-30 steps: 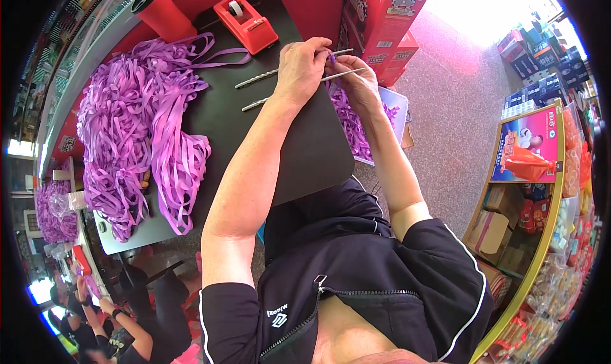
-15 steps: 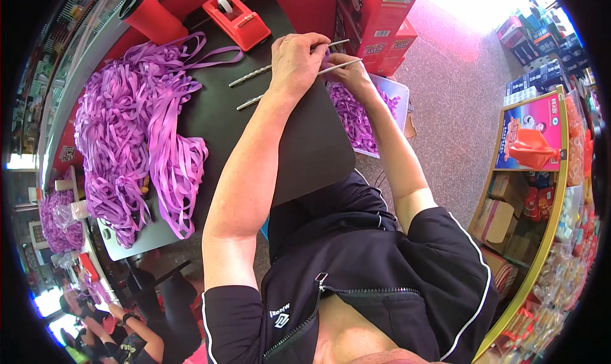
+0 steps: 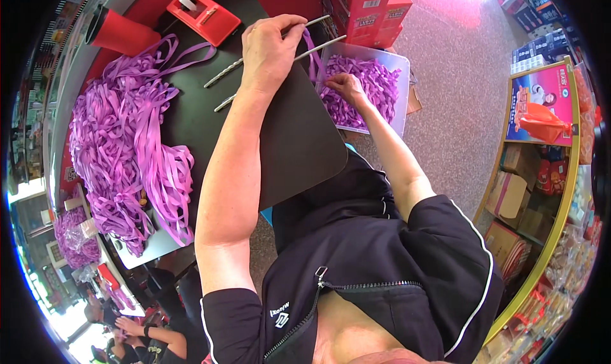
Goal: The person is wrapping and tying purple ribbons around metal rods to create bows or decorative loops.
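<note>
Two slim metal rods with twisted ends, a far rod (image 3: 224, 74) and a near rod (image 3: 320, 50), lie across the black tabletop (image 3: 299, 132) and stick out past its right edge. My left hand (image 3: 270, 51) lies over the rods, its thumb and fingers closed at a purple ribbon (image 3: 309, 41) near the far rod's tip. From there the ribbon hangs down toward my right hand (image 3: 347, 88). Those fingers are pinched together at the ribbon's lower part, above a clear plastic bin (image 3: 403, 103) of purple ribbon pieces (image 3: 375, 87). Their exact grip is small and partly hidden.
A big heap of purple ribbon (image 3: 121, 154) covers the table's left side. Behind it are a red cup (image 3: 130, 34) and a red tape dispenser (image 3: 203, 15). Red boxes (image 3: 363, 11) stand beyond the bin. Shelves (image 3: 534, 192) line the right; other people sit at lower left.
My right hand has come away from the rod tips, down and toward me over the bin. A length of ribbon now stretches between my hands; my left hand stays by the rods.
</note>
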`<state>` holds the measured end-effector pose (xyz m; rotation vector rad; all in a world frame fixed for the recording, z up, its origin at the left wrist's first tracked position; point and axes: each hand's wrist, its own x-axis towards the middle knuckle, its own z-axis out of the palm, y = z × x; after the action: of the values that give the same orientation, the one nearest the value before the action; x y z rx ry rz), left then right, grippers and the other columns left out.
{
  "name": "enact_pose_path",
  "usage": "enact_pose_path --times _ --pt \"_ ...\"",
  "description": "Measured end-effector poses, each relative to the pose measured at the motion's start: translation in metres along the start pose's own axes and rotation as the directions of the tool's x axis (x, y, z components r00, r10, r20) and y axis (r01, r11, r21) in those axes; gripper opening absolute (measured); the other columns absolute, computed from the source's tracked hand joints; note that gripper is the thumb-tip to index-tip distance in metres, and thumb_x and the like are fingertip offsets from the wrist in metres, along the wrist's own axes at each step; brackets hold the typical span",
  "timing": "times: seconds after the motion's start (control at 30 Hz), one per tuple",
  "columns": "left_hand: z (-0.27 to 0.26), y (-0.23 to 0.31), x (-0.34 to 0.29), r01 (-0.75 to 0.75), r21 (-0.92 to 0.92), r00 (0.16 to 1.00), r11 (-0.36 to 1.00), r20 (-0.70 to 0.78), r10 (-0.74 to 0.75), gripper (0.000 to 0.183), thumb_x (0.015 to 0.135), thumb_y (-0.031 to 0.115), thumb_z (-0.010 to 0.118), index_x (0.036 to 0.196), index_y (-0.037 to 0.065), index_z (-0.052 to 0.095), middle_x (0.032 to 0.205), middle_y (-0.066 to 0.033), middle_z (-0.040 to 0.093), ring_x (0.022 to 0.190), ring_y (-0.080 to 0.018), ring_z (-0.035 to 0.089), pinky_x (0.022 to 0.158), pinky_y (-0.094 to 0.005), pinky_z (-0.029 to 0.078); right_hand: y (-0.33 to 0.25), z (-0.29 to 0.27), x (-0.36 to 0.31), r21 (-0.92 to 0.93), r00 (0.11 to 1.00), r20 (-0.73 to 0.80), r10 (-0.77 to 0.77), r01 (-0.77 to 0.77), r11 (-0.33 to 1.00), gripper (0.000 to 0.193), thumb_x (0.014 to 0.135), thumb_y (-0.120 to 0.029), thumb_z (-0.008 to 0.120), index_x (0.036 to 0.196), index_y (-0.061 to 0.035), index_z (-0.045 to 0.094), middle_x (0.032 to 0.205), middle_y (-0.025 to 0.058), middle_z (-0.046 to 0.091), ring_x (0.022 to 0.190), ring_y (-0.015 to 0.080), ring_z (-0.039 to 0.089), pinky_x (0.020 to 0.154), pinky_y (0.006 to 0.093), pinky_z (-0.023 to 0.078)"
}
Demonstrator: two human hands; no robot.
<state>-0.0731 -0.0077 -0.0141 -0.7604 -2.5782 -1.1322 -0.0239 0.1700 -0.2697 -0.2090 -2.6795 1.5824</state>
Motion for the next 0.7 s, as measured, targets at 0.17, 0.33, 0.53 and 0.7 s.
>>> enact_pose_path --times 0.17,0.33,0.53,0.7 --pt "0.000 0.002 0.000 0.056 -0.046 0.998 0.997 0.035 -0.055 0.020 0.087 0.016 0.063 0.102 0.006 0.069 0.079 -0.0042 0.067 0.073 -0.0088 0.059 0.070 -0.0244 0.046 0.021 0.016 -0.011 0.191 0.991 0.030 0.128 -0.131 0.973 0.027 0.082 -0.030 0.070 0.093 -0.0045 0.073 0.081 0.0091 0.070 0.076 0.0196 0.066 0.071 0.0319 0.049" --pt "0.003 -0.001 -0.001 0.087 -0.098 0.996 0.991 -0.003 -0.087 0.018 0.083 0.020 0.065 0.094 0.007 0.071 0.074 -0.0105 0.067 0.071 -0.0240 0.062 0.074 -0.0337 0.048 0.017 0.024 -0.018 0.522 0.971 0.126 0.202 -0.238 0.819 0.029 0.086 -0.027 0.068 0.092 0.0011 0.071 0.089 0.0014 0.068 0.079 0.0090 0.059 0.072 0.0233 0.044" --pt "-0.001 0.008 -0.001 0.081 -0.044 0.995 0.996 0.056 -0.079 0.021 0.089 0.017 0.061 0.103 0.004 0.069 0.082 -0.0028 0.069 0.075 -0.0071 0.058 0.072 -0.0236 0.045 -0.014 -0.003 -0.007 0.991 0.983 0.068 0.169 -0.085 0.099 0.022 0.089 -0.020 0.063 0.099 -0.0014 0.069 0.091 -0.0001 0.063 0.078 0.0071 0.054 0.069 0.0210 0.040" --pt "-0.001 0.006 -0.001 0.074 -0.048 0.997 0.996 0.040 -0.072 0.021 0.089 0.018 0.061 0.103 0.004 0.069 0.082 -0.0028 0.068 0.075 -0.0073 0.058 0.072 -0.0240 0.045 -0.025 -0.021 0.001 0.989 0.993 0.078 0.086 -0.067 -0.130 0.021 0.091 -0.018 0.062 0.105 -0.0039 0.067 0.097 0.0017 0.066 0.073 0.0080 0.055 0.064 0.0220 0.041"
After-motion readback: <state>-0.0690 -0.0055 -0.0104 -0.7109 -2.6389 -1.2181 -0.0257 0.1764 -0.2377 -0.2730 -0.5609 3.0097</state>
